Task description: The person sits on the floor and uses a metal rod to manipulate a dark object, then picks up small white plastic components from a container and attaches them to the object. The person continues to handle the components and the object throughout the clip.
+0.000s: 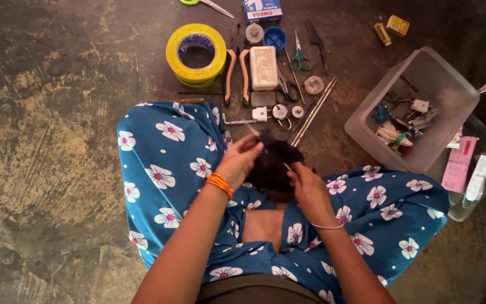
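Observation:
I sit cross-legged on a dark floor in blue trousers with white flowers. Both hands meet over my lap around a black bundle of cloth or fibre (277,160). My left hand (237,160), orange bangles at the wrist, pinches a thin pale stick-like piece at the bundle's upper left edge. My right hand (307,188), with a thin silver bracelet, grips the bundle's right side and a thin pin-like piece shows at its fingertips. What the thin pieces are is too small to tell.
Ahead on the floor lie a yellow tape roll (196,53), orange-handled pliers (237,76), a white rectangular case (264,67), green-handled scissors (300,56), long thin metal rods (313,110) and small round parts. A grey plastic bin (417,107) of small parts stands to the right, papers beside it.

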